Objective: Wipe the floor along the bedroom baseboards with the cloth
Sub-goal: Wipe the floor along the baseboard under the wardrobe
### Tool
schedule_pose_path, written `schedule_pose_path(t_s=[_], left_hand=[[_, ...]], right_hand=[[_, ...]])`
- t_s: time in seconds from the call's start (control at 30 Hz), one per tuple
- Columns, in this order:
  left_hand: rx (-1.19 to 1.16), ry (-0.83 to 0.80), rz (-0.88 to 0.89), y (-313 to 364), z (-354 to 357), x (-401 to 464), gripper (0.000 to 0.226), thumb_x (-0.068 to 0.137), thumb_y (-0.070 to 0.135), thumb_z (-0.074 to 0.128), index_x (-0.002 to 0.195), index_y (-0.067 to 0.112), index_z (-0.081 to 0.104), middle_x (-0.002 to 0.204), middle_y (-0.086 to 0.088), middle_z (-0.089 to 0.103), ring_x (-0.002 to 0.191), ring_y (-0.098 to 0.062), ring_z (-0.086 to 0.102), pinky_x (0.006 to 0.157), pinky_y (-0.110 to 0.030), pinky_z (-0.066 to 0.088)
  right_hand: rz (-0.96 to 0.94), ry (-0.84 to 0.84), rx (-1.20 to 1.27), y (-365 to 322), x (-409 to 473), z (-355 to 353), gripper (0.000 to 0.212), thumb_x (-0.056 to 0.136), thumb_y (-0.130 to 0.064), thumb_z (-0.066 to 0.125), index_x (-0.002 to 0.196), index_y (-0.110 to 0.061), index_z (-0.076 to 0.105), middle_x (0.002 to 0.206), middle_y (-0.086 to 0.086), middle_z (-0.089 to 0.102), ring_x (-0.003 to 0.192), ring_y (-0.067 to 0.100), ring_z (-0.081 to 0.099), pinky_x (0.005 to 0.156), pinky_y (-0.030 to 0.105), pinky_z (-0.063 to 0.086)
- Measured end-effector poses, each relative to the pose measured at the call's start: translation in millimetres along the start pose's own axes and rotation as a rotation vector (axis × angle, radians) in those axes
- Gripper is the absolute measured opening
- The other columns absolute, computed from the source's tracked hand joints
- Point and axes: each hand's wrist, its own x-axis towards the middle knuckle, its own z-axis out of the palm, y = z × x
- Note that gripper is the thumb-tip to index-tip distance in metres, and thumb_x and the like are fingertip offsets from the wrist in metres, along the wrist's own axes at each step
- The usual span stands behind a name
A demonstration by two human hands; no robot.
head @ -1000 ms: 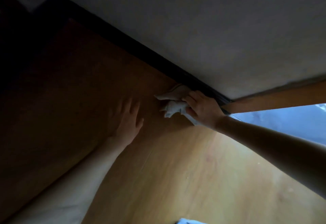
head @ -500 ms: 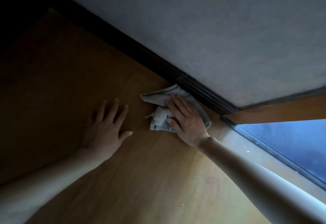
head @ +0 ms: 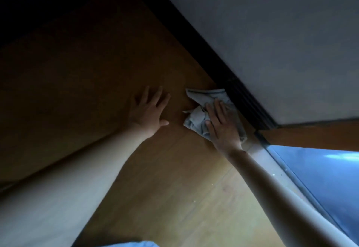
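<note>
The right hand point(head: 223, 128), fingers flat on the cloth point(head: 196, 119), has slid it leftward along the baseboard point(head: 250, 104), so wiping advances.

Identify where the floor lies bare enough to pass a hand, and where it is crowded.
Bare floor lies left of the left hand and between the two forearms. The right hand pressing the cloth crowds the baseboard.
</note>
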Motion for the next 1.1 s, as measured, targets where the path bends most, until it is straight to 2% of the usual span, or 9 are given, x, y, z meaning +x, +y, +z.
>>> schedule_pose_path(t_s=[0.17, 0.3, 0.37, 0.5, 0.6, 0.73, 0.83, 1.03, 1.1], left_hand=[[-0.068, 0.026, -0.045, 5, 2, -8, 0.076, 0.095, 0.059, 0.042, 0.154, 0.037, 0.001, 0.162, 0.004, -0.013, 0.148, -0.033, -0.008, 0.115, -0.058, 0.015], [-0.06, 0.02, -0.018, 6, 4, -16, 0.077, 0.094, 0.063, 0.038, 0.154, 0.035, -0.001, 0.162, 0.002, -0.016, 0.147, -0.033, -0.011, 0.116, -0.058, 0.01], [-0.057, 0.03, -0.014, 5, 7, -17, 0.079, 0.093, 0.065, 0.037, 0.154, 0.035, -0.003, 0.161, 0.002, -0.017, 0.147, -0.033, -0.013, 0.116, -0.058, 0.009], [-0.057, 0.052, -0.007, 5, 11, -18, 0.081, 0.091, 0.067, 0.036, 0.154, 0.035, -0.003, 0.161, 0.002, -0.017, 0.147, -0.033, -0.013, 0.116, -0.059, 0.007], [-0.067, 0.062, -0.013, 5, 14, -18, 0.079, 0.092, 0.068, 0.034, 0.154, 0.035, -0.002, 0.162, 0.003, -0.016, 0.147, -0.032, -0.013, 0.116, -0.058, 0.006], [-0.071, 0.068, -0.008, 6, 15, -21, 0.078, 0.093, 0.065, 0.035, 0.154, 0.033, 0.0, 0.162, 0.002, -0.015, 0.148, -0.03, -0.013, 0.117, -0.058, 0.006], [-0.064, 0.09, 0.011, 4, 15, -22, 0.075, 0.094, 0.063, 0.035, 0.155, 0.032, 0.002, 0.162, 0.001, -0.013, 0.148, -0.029, -0.013, 0.116, -0.058, 0.009], [-0.053, 0.107, -0.004, 3, 20, -22, 0.074, 0.095, 0.063, 0.032, 0.154, 0.032, 0.001, 0.162, 0.001, -0.012, 0.148, -0.029, -0.01, 0.117, -0.056, 0.007], [-0.048, 0.102, 0.001, 3, 20, -22, 0.073, 0.095, 0.063, 0.031, 0.154, 0.033, 0.0, 0.162, 0.002, -0.012, 0.148, -0.029, -0.011, 0.118, -0.055, 0.006]], right_hand=[[0.019, -0.025, 0.005, -12, 35, -1, 0.055, 0.102, -0.039, 0.018, 0.152, -0.017, 0.02, 0.158, 0.011, 0.023, 0.147, 0.024, 0.017, 0.118, 0.029, 0.0], [0.083, 0.077, 0.019, 1, -20, -2, 0.053, 0.104, -0.037, 0.021, 0.147, -0.011, 0.037, 0.153, 0.011, 0.035, 0.143, 0.024, 0.027, 0.119, 0.038, 0.016], [0.118, 0.094, 0.033, 3, -36, -1, 0.052, 0.104, -0.035, 0.024, 0.146, -0.009, 0.04, 0.151, 0.011, 0.038, 0.143, 0.023, 0.028, 0.119, 0.038, 0.017], [0.066, 0.045, 0.025, -12, 6, -3, 0.054, 0.103, -0.038, 0.018, 0.15, -0.013, 0.027, 0.154, 0.012, 0.032, 0.145, 0.021, 0.018, 0.119, 0.033, 0.006], [0.016, 0.007, -0.043, -12, 38, -4, 0.058, 0.103, -0.044, 0.012, 0.151, -0.017, 0.026, 0.156, 0.01, 0.03, 0.145, 0.022, 0.02, 0.119, 0.037, 0.009], [0.071, 0.063, -0.068, 20, -34, -5, 0.053, 0.102, -0.039, 0.024, 0.148, -0.015, 0.035, 0.152, 0.01, 0.036, 0.143, 0.024, 0.029, 0.117, 0.042, 0.02], [0.155, 0.073, -0.04, 39, -88, -11, 0.058, 0.103, -0.044, 0.021, 0.145, -0.01, 0.04, 0.149, 0.013, 0.04, 0.139, 0.028, 0.033, 0.114, 0.042, 0.023], [-0.018, 0.001, -0.051, 20, 5, -6, 0.054, 0.102, -0.041, 0.022, 0.15, -0.018, 0.028, 0.155, 0.011, 0.031, 0.144, 0.023, 0.019, 0.118, 0.033, 0.006], [-0.008, -0.039, -0.069, 24, 12, -7, 0.054, 0.101, -0.042, 0.023, 0.151, -0.021, 0.027, 0.158, 0.007, 0.026, 0.146, 0.019, 0.015, 0.119, 0.036, 0.008]])
